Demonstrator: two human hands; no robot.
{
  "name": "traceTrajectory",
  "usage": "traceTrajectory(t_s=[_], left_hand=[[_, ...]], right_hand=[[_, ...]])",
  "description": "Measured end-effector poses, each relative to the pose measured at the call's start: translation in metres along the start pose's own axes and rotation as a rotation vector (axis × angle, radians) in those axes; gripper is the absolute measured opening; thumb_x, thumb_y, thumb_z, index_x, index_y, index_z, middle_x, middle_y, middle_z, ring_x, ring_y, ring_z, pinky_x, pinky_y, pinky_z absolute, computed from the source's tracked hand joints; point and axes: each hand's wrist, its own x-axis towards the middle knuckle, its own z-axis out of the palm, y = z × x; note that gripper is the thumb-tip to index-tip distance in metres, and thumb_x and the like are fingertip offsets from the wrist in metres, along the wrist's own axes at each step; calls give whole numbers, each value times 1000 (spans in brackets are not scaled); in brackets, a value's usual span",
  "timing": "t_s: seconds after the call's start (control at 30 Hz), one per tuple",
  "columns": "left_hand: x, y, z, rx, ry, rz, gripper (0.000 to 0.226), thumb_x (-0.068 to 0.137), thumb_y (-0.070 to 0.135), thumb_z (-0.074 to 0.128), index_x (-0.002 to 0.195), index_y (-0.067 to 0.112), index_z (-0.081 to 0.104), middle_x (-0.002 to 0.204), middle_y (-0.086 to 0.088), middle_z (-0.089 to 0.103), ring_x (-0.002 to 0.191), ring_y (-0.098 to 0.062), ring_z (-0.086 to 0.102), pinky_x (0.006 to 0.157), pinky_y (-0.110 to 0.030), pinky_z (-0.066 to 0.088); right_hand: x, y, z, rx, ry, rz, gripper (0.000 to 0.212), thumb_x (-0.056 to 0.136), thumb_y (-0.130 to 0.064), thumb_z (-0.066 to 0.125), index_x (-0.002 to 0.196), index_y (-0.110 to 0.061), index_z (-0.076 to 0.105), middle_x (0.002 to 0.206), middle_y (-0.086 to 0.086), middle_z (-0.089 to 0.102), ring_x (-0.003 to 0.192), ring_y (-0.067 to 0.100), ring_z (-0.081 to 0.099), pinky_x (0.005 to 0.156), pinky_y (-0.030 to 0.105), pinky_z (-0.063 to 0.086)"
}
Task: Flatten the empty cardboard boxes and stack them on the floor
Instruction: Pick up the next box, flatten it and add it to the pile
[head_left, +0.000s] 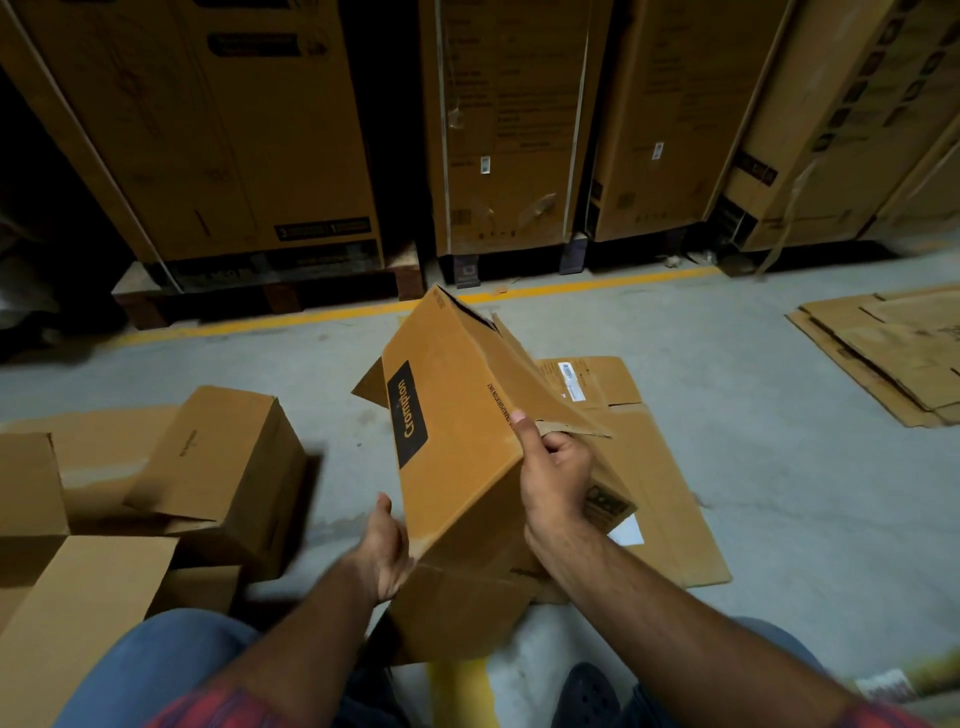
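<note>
I hold a brown cardboard box (457, 436) with a black "Crompton" label in front of me, tilted, its far end flaps open. My right hand (556, 483) grips its right edge with the thumb on top. My left hand (387, 551) presses against its lower left side near the bottom corner. Beneath and to the right, a flattened box (660, 493) lies on the grey floor. Several boxes still in shape (228, 467) sit on the floor at my left.
Tall cartons on pallets (249, 135) line the back behind a yellow floor line (322, 317). Another pile of flattened cardboard (893, 348) lies at the right. My knees in blue jeans (171, 665) and a dark shoe (587, 696) show at the bottom.
</note>
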Motion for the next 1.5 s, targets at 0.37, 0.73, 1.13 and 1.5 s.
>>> traceTrajectory(t_s=[0.37, 0.73, 1.13, 1.5], left_hand=[[26, -26, 12, 137, 91, 249, 58, 93, 66, 59, 98, 13, 82, 92, -15, 80, 85, -31, 75, 77, -37, 60], [-7, 13, 38, 646, 623, 492, 82, 90, 77, 56, 148, 19, 49, 147, -13, 51, 127, -41, 55, 92, -50, 56], [-29, 48, 176, 1083, 353, 252, 165, 49, 82, 86, 162, 33, -24, 175, -13, 3, 156, -45, 20, 119, -58, 32], [-2, 24, 115, 1344, 646, 343, 131, 53, 82, 72, 160, 45, 5, 154, -20, 31, 139, -44, 34, 113, -54, 39]], right_hand=[[18, 5, 0, -114, -64, -282, 58, 94, -29, 80, 44, -31, 50, 50, -18, 33, 57, 9, 31, 64, 27, 31], [13, 37, -5, -758, -26, -854, 51, 92, -29, 79, 51, -17, 51, 52, -5, 43, 56, 23, 47, 100, 55, 50], [-29, 87, -14, -1448, -434, -1104, 41, 84, -48, 83, 56, -22, 69, 50, -5, 60, 50, 19, 59, 66, 35, 52], [10, 69, -34, -1204, -1298, -666, 58, 94, -66, 58, 143, -35, 62, 153, -2, 56, 148, 22, 35, 126, 50, 19]])
